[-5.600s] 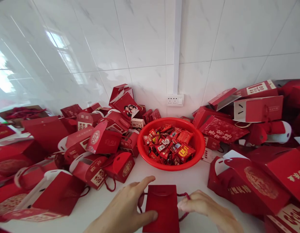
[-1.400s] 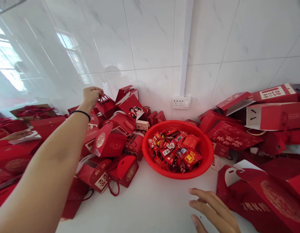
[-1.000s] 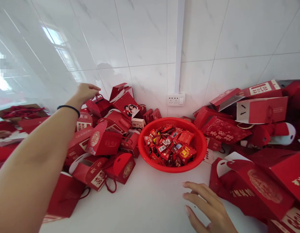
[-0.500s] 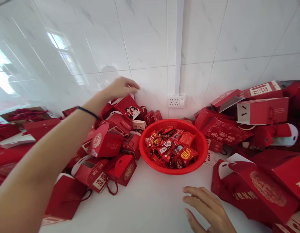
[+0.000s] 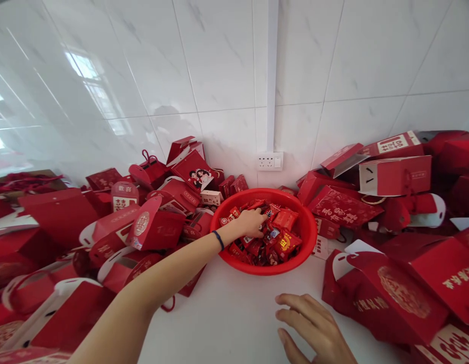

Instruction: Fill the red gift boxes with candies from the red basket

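Note:
A red plastic basket [image 5: 265, 270] full of wrapped candies [image 5: 285, 242] stands on the white table. Over its left part reaches my left hand [image 5: 252, 222], with a dark band around the wrist. The fingers point down among the candies and look apart, their tips touching the wrappers; no candy is seen lifted. In front of the basket, at the lower right, my right hand [image 5: 314, 328] hovers above the white tabletop [image 5: 223, 323]. Its fingers are spread and slightly bent, with nothing in them.
Several red gift boxes [image 5: 158, 227] with cord handles are heaped on the left. More red boxes [image 5: 405, 293] are piled on the right, close to my right hand. Behind the basket rises a white tiled wall [image 5: 227, 76] with a socket [image 5: 270, 161].
My left hand has come down from above the left heap of boxes and moved right into the basket. My right hand stays in nearly the same place. The view has shifted slightly.

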Demonstrator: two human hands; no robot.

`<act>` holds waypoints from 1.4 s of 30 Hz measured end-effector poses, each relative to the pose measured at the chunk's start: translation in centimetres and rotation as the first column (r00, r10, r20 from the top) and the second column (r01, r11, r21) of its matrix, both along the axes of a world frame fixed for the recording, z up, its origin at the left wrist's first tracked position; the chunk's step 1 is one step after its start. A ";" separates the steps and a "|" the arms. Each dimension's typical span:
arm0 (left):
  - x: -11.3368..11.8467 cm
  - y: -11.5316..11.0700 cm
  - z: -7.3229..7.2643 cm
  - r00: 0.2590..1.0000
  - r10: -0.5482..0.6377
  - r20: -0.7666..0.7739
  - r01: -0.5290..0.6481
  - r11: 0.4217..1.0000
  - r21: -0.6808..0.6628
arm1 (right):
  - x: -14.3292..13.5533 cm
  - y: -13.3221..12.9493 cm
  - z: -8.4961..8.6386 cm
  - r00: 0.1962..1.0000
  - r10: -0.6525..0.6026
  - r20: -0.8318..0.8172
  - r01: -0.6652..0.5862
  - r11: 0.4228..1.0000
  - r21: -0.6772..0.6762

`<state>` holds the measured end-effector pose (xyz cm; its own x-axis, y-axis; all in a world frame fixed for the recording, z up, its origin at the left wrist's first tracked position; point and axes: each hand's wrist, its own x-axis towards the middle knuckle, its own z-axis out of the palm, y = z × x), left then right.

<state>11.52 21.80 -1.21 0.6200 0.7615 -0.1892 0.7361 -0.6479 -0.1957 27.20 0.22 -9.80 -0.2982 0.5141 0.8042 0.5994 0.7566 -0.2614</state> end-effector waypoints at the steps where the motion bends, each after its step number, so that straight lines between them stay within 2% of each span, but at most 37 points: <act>1: 0.1 0.1 -0.2 1.000 0.020 -0.009 -0.019 1.000 0.008 | 0.0 0.0 0.0 1.000 -0.001 -0.001 0.001 1.000 -0.001; 10: 1.2 0.9 -1.0 0.995 0.095 -0.015 -0.094 0.995 0.013 | -0.1 -0.2 -0.1 1.000 0.020 -0.004 -0.020 0.999 -0.044; 20: 1.9 1.0 -2.0 0.989 0.145 -0.043 -0.142 0.988 0.061 | -0.2 -0.7 0.5 1.000 -0.023 0.000 0.023 0.995 -0.094; 26: 1.7 1.5 -1.9 0.980 0.139 -0.145 -0.142 0.990 -0.013 | -0.3 -0.8 0.5 1.000 -0.015 0.001 0.015 0.992 -0.126; 31: 2.8 1.7 -1.6 0.971 0.133 -0.197 -0.142 0.989 -0.034 | -0.1 -0.7 0.0 1.000 -0.022 0.017 0.025 0.988 -0.152; 37: 3.2 1.8 -2.1 0.964 0.182 -0.195 -0.199 0.978 -0.071 | -0.1 -0.5 -0.5 1.000 -0.015 0.020 0.018 0.988 -0.155; 42: 2.3 1.6 -2.2 0.978 0.157 -0.134 -0.164 0.986 -0.041 | -0.2 -0.5 -0.5 1.000 0.007 0.017 -0.004 0.987 -0.163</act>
